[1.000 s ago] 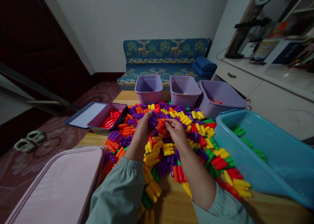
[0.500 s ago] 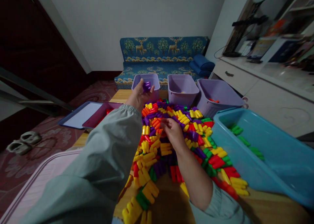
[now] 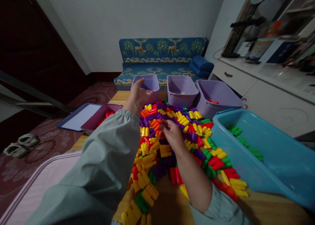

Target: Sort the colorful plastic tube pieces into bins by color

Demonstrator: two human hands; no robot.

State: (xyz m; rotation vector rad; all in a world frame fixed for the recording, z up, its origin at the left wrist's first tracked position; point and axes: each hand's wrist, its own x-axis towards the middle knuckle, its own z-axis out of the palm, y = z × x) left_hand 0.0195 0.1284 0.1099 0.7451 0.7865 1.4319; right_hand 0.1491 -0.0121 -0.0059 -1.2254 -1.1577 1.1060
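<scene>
Closest by, short of both hands and off to the left, a pink ridged panel [image 3: 46, 177] is lying, and the left sleeve [image 3: 103, 166] is crossing it and blocking part of the tabletop [image 3: 167, 202]. Under and all around the right hand [image 3: 172, 131], a pile of multicoloured blocks [image 3: 150, 193] is spreading; the thumb and fingertips are bunching together right beside an orange block [image 3: 156, 123], though I cannot tell whether they are gripping it. Right of that hand, a blue tub [image 3: 246, 166] is standing just beside the pile, with green blocks [image 3: 242, 141] resting inside. Left of the left hand [image 3: 138, 95], an open box [image 3: 92, 115] is holding red blocks [image 3: 108, 114], the sleeve partly covering it. The left hand itself is hanging loose, fingers spread and grasping nothing visible, in front of the left lilac bin [image 3: 154, 97]. To its right, the middle lilac bin [image 3: 183, 99] and the right lilac bin [image 3: 211, 110] are standing. Beyond both hands, a blue patterned sofa [image 3: 159, 69] is resting against the wall.
</scene>
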